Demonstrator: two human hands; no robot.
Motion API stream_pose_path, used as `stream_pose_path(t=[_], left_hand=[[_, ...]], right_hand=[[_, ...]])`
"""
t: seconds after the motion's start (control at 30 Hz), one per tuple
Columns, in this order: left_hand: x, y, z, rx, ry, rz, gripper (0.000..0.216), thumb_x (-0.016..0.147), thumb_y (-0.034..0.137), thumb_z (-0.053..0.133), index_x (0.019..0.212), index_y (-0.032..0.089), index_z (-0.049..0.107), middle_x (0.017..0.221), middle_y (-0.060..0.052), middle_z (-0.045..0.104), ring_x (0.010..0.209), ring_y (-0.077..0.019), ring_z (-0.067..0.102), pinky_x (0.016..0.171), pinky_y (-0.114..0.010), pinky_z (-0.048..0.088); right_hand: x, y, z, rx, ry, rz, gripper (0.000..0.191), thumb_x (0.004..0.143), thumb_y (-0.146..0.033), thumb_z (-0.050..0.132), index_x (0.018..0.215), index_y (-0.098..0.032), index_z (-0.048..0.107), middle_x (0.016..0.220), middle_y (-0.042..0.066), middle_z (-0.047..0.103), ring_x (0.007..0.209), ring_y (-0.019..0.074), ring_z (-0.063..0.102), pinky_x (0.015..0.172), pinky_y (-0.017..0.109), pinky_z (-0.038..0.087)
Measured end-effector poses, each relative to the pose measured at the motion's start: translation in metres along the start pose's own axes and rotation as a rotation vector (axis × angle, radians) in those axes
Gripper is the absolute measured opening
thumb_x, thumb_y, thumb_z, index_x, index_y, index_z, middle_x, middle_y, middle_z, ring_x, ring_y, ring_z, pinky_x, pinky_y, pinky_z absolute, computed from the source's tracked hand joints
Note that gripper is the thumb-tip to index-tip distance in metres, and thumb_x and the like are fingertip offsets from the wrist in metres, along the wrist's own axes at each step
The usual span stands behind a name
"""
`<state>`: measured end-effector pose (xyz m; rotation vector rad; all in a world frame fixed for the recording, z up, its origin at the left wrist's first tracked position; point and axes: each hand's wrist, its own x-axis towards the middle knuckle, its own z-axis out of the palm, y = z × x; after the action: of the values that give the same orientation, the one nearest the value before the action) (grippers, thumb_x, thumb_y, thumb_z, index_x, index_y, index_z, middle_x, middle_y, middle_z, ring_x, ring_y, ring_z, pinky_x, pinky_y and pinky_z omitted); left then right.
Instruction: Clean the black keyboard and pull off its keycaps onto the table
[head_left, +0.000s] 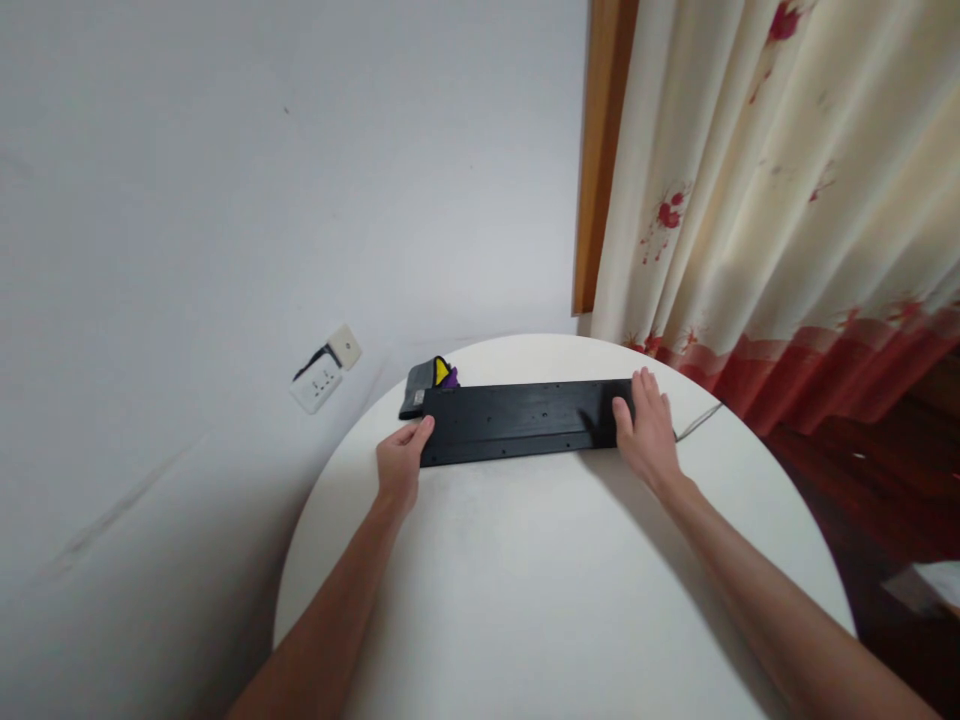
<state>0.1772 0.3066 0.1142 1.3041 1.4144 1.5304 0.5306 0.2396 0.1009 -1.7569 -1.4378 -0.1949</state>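
A long black keyboard (pixel 517 420) lies across the white round table, its plain underside with small screw holes facing up. My left hand (pixel 401 460) grips its left end, thumb on top and fingers curled out of sight at the edge. At the right end, my right hand (pixel 646 430) holds the keyboard with the thumb over its surface and the other fingers straight along the short edge. A thin cable (pixel 699 421) runs over the tabletop just beyond my right hand. Behind the left end sits a grey pouch (pixel 418 382) with yellow and purple showing at its opening.
The white round table (pixel 525 590) stands against a pale wall with a socket (pixel 316 384) and a switch plate (pixel 345 347). A cream and red floral curtain (pixel 750 220) hangs at the right, beside a wooden frame. A white object (pixel 930 588) is low at the right edge.
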Motion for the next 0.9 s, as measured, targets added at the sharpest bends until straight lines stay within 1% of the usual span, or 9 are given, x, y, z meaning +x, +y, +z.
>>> stream_pose_path(t=[0.13, 0.2, 0.27, 0.33, 0.4, 0.53, 0.67, 0.8, 0.9], left_hand=[[-0.003, 0.004, 0.0, 0.049, -0.007, 0.039, 0.035, 0.072, 0.048, 0.071, 0.063, 0.014, 0.064, 0.062, 0.001, 0.059, 0.062, -0.014, 0.052, 0.058, -0.023, 0.039], [-0.004, 0.005, 0.001, 0.063, -0.011, 0.065, 0.034, 0.072, 0.046, 0.071, 0.065, 0.014, 0.066, 0.062, 0.001, 0.059, 0.063, -0.0138, 0.052, 0.059, -0.023, 0.039], [-0.005, 0.005, 0.001, 0.066, -0.013, 0.094, 0.032, 0.073, 0.046, 0.071, 0.067, 0.014, 0.068, 0.063, 0.001, 0.059, 0.063, -0.0137, 0.051, 0.059, -0.023, 0.039], [-0.005, 0.003, 0.002, 0.056, -0.013, 0.109, 0.032, 0.073, 0.045, 0.071, 0.069, 0.014, 0.069, 0.063, 0.001, 0.059, 0.063, -0.0135, 0.051, 0.059, -0.023, 0.039], [-0.005, 0.002, 0.003, 0.039, -0.016, 0.102, 0.032, 0.073, 0.046, 0.071, 0.068, 0.014, 0.068, 0.062, 0.002, 0.058, 0.063, -0.0132, 0.051, 0.059, -0.023, 0.039], [-0.007, 0.003, 0.004, 0.044, -0.015, 0.097, 0.034, 0.073, 0.047, 0.071, 0.067, 0.014, 0.068, 0.06, 0.002, 0.056, 0.06, -0.0126, 0.049, 0.058, -0.023, 0.038], [-0.009, 0.008, 0.004, 0.07, -0.008, 0.137, 0.032, 0.074, 0.045, 0.07, 0.067, 0.014, 0.068, 0.06, 0.002, 0.057, 0.06, -0.0129, 0.049, 0.058, -0.023, 0.038], [-0.01, 0.01, 0.004, 0.031, -0.03, 0.132, 0.033, 0.074, 0.046, 0.069, 0.067, 0.014, 0.068, 0.06, 0.002, 0.058, 0.059, -0.0128, 0.05, 0.057, -0.023, 0.04], [-0.009, 0.008, 0.004, 0.011, -0.039, 0.126, 0.034, 0.073, 0.047, 0.07, 0.068, 0.013, 0.068, 0.061, 0.002, 0.059, 0.059, -0.0125, 0.051, 0.058, -0.023, 0.041]], right_hand=[[-0.006, -0.032, -0.012, 0.045, 0.143, -0.077, 0.067, 0.099, -0.04, 0.029, 0.157, -0.015, 0.007, 0.162, 0.015, 0.014, 0.15, 0.0262, 0.009, 0.116, 0.058, 0.015], [-0.014, -0.048, -0.011, 0.049, 0.135, -0.124, 0.069, 0.099, -0.039, 0.03, 0.157, -0.015, 0.002, 0.163, 0.015, 0.011, 0.15, 0.0264, 0.006, 0.116, 0.058, 0.014], [-0.024, -0.059, -0.004, 0.045, 0.01, -0.203, 0.069, 0.099, -0.04, 0.031, 0.157, -0.015, 0.004, 0.162, 0.015, 0.013, 0.15, 0.0269, 0.009, 0.117, 0.057, 0.013], [-0.033, -0.066, 0.006, 0.039, -0.178, -0.266, 0.068, 0.099, -0.043, 0.034, 0.156, -0.014, 0.013, 0.159, 0.017, 0.023, 0.149, 0.0285, 0.017, 0.117, 0.057, 0.015], [-0.038, -0.07, 0.011, 0.047, -0.285, -0.27, 0.067, 0.098, -0.046, 0.035, 0.155, -0.013, 0.02, 0.157, 0.019, 0.029, 0.147, 0.0298, 0.022, 0.116, 0.057, 0.017], [-0.035, -0.088, 0.002, 0.092, -0.18, -0.264, 0.068, 0.099, -0.043, 0.035, 0.157, -0.016, 0.012, 0.162, 0.015, 0.016, 0.15, 0.0269, 0.011, 0.118, 0.056, 0.013], [-0.029, -0.135, -0.015, 0.144, -0.128, -0.359, 0.074, 0.098, -0.041, 0.036, 0.157, -0.018, -0.002, 0.163, 0.012, 0.005, 0.151, 0.0262, 0.003, 0.118, 0.057, 0.009], [-0.034, -0.179, -0.005, 0.148, -0.231, -0.457, 0.077, 0.097, -0.044, 0.038, 0.157, -0.011, 0.003, 0.163, 0.014, 0.006, 0.151, 0.0268, 0.001, 0.119, 0.055, 0.007], [-0.042, -0.186, 0.013, 0.139, -0.449, -0.579, 0.072, 0.097, -0.049, 0.037, 0.154, -0.009, 0.02, 0.159, 0.017, 0.021, 0.149, 0.0276, 0.014, 0.118, 0.056, 0.011]])
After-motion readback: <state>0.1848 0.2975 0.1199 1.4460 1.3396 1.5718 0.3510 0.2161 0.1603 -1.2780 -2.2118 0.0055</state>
